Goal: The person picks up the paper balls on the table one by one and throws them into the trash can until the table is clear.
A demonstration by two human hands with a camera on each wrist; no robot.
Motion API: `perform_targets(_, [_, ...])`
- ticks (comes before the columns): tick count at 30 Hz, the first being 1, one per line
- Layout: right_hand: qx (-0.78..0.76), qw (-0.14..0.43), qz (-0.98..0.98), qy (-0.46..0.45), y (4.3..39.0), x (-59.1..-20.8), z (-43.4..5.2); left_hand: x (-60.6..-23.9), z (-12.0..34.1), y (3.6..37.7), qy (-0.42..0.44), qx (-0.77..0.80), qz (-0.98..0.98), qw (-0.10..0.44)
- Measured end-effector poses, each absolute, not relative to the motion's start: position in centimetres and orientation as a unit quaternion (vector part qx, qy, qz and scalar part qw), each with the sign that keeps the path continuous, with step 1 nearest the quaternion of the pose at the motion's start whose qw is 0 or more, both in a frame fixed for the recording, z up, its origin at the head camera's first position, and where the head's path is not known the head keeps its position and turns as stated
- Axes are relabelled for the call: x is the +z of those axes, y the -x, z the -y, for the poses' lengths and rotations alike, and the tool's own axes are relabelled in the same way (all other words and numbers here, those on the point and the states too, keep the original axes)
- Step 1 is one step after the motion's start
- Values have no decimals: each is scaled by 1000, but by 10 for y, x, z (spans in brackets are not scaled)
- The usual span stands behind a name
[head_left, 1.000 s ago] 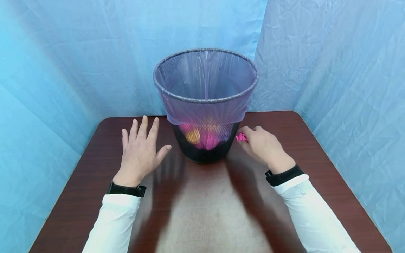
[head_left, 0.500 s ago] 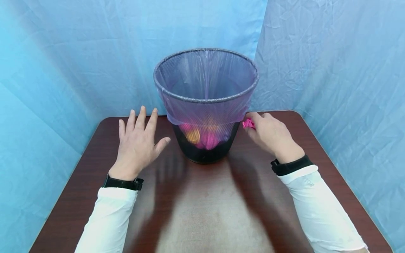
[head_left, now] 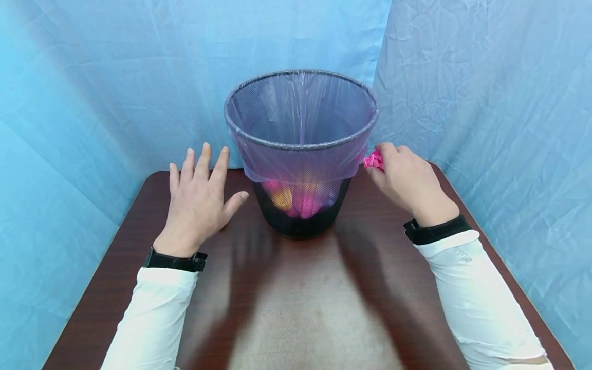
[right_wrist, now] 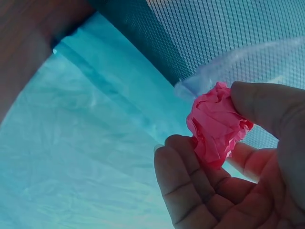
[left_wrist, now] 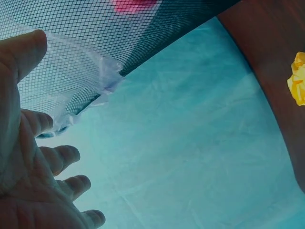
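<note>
— Nearest first: what are the two hands doing?

— The right hand (head_left: pixel 407 177) pinches a crumpled pink paper ball (head_left: pixel 374 160) between thumb and curled fingers; the right wrist view shows the wad (right_wrist: pixel 217 125) gripped at the fingertips (right_wrist: pixel 178 162), not buried in the palm. The left hand (head_left: pixel 199 200) holds nothing: its fingers are straight and spread, palm down over the dark red-brown wooden table (head_left: pixel 305 303), just left of the bin.

— And where is the ball relative to the bin?

— Just outside the right-hand wall of the black wire-mesh wastebasket (head_left: pixel 300 154), level with the hanging edge of its translucent purple plastic liner (head_left: pixel 300 164) and below the rim (head_left: pixel 370 123). The opening lies up and to the left of the grip. The ball is close to the liner; I cannot tell whether they touch.

— Which hand is nearer the opening?

— The right, by my judgement, and it alone has anything in it. The wad is roundish, so no long axis matters.

— Anything farther off?

— Through the mesh, pink and orange crumpled wads (head_left: pixel 296 198) lie at the bottom of the basket. The left wrist view shows a crumpled yellow paper ball (left_wrist: pixel 298 78) on the table, well apart from that hand. Behind hangs a wrinkled blue cloth backdrop (head_left: pixel 485 77).
</note>
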State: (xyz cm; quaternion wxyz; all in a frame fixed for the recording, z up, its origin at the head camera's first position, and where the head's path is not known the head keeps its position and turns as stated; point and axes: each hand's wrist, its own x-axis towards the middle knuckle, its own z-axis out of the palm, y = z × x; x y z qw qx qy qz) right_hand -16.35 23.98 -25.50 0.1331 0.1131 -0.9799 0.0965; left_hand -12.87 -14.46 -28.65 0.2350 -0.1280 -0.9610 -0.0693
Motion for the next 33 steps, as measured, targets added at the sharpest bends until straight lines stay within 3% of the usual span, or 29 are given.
perform_targets(12, [109,142,978,-103,163,-227,-242,-267,143,126,123,-64,963,230])
perform_targets(25, [120,151,976,-96,165,-203,-243,-248,142,125,135,-63,951,272])
perform_targets(33, [120,182,971,-100,166,-189,-243,-237,139,125,134,-61,952,268])
